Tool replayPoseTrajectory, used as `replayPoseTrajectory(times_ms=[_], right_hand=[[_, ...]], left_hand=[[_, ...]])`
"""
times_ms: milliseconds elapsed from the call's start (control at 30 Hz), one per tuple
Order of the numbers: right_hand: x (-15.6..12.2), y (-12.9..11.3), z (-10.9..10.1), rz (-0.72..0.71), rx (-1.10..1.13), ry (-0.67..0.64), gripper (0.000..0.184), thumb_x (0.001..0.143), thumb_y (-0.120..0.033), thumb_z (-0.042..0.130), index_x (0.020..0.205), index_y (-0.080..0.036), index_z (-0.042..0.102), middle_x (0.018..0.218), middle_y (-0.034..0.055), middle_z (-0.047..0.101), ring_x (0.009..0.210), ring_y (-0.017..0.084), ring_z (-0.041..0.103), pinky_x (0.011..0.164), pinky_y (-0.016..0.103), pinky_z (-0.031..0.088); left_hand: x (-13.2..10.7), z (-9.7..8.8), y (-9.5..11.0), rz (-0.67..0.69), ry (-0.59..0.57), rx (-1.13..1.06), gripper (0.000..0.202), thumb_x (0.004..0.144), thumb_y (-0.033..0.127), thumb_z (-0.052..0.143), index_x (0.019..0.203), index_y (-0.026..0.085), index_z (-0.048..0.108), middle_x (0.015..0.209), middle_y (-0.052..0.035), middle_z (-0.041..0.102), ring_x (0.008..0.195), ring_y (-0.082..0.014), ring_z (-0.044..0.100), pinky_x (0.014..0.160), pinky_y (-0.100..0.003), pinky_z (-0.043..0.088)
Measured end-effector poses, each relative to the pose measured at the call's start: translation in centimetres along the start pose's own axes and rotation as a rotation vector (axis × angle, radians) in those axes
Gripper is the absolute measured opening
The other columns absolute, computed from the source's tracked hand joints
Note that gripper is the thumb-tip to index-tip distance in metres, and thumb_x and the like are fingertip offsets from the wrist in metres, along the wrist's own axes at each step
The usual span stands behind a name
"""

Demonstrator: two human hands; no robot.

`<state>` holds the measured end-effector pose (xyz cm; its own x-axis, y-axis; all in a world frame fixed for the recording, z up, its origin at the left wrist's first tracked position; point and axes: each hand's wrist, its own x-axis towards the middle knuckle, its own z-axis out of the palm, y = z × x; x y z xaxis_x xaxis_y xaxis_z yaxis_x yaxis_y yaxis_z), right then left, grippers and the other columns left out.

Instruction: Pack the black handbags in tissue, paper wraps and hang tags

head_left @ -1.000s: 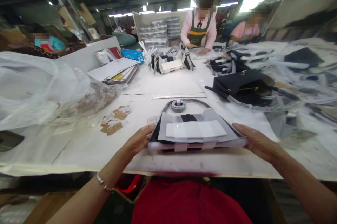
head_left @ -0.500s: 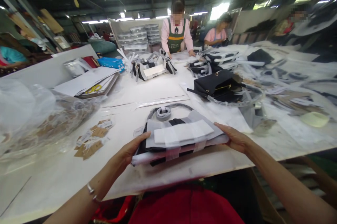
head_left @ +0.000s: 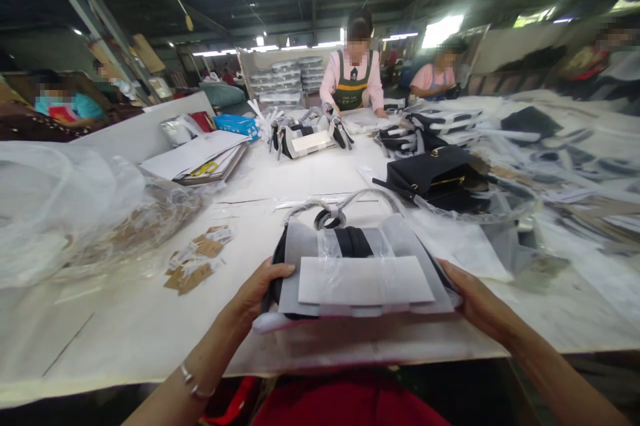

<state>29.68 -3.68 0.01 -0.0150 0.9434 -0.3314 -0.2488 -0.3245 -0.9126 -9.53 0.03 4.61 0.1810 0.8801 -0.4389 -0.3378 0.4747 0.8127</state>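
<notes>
Between my hands is a black handbag (head_left: 353, 243) wrapped in pale tissue, with a white card strip taped across its front. Its wrapped strap (head_left: 375, 196) loops over the top, with a small coil in the middle. My left hand (head_left: 263, 286) grips the bag's left end, thumb over the front. At the right end, my right hand (head_left: 473, 289) closes round the side, its fingers mostly hidden behind the bag. Beyond it to the right, an unwrapped black handbag (head_left: 430, 176) with gold zip and fittings lies on the table.
Brown paper tags (head_left: 195, 266) lie left of the bag, near clear plastic bags (head_left: 65, 213). Farther back are white boards (head_left: 195, 156) with yellow scissors (head_left: 205, 169), a blue box (head_left: 235, 125) and more wrapped bags (head_left: 310, 139). Across the white table (head_left: 125, 339) stands a co-worker (head_left: 353, 79).
The handbag has tilted so its front and card strip face me more fully, and it sits nearer. Both hands have kept hold of its ends. The camera view has shifted left.
</notes>
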Motion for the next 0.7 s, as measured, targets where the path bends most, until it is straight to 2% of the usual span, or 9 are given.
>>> replayPoseTrajectory(times_ms=[200, 333, 467, 600, 700], right_hand=[[0.2, 0.4, -0.1, 0.061, 0.051, 0.020, 0.042, 0.079, -0.051, 0.071, 0.112, -0.025, 0.069, 0.118, 0.0063, 0.071, 0.102, 0.029, 0.068, 0.082, 0.035, 0.058], [0.9, 0.8, -0.7, 0.073, -0.015, 0.076, 0.050, 0.077, -0.052, 0.073, 0.117, -0.023, 0.066, 0.117, 0.0097, 0.070, 0.095, 0.028, 0.069, 0.076, 0.034, 0.059], [1.4, 0.9, -1.0, 0.084, 0.006, 0.110, 0.058, 0.070, -0.055, 0.078, 0.112, -0.017, 0.067, 0.113, 0.0154, 0.070, 0.095, 0.029, 0.069, 0.080, 0.037, 0.060], [1.1, 0.6, -0.1, 0.119, -0.029, 0.091, 0.062, 0.071, -0.055, 0.077, 0.118, -0.017, 0.064, 0.101, 0.0127, 0.072, 0.093, 0.028, 0.069, 0.087, 0.040, 0.059], [0.7, 0.3, 1.8, 0.168, -0.083, 0.001, 0.066, 0.078, -0.060, 0.068, 0.131, -0.023, 0.057, 0.118, 0.0126, 0.069, 0.104, 0.032, 0.067, 0.089, 0.046, 0.058]], left_hand=[[-1.2, -1.8, 2.4, 0.032, 0.017, 0.004, 0.042, 0.059, 0.019, 0.079, 0.099, 0.010, 0.068, 0.077, -0.0099, 0.074, 0.059, -0.0221, 0.067, 0.059, -0.031, 0.056], [-1.1, -3.1, 3.2, -0.025, 0.080, -0.002, 0.029, 0.064, 0.019, 0.077, 0.090, 0.009, 0.069, 0.070, -0.0086, 0.073, 0.056, -0.0205, 0.067, 0.058, -0.030, 0.056], [-0.3, -3.9, 2.4, -0.166, 0.144, -0.018, 0.019, 0.065, 0.017, 0.075, 0.081, 0.010, 0.068, 0.066, -0.0074, 0.072, 0.056, -0.0223, 0.067, 0.059, -0.032, 0.058], [0.2, -4.6, 1.3, -0.221, 0.167, -0.024, 0.016, 0.068, 0.020, 0.074, 0.079, 0.010, 0.068, 0.060, -0.0065, 0.070, 0.051, -0.0227, 0.064, 0.056, -0.034, 0.058], [0.1, -5.1, 1.1, -0.219, 0.176, -0.038, 0.023, 0.069, 0.019, 0.074, 0.090, 0.011, 0.070, 0.065, -0.0060, 0.071, 0.061, -0.0255, 0.068, 0.061, -0.035, 0.059]])
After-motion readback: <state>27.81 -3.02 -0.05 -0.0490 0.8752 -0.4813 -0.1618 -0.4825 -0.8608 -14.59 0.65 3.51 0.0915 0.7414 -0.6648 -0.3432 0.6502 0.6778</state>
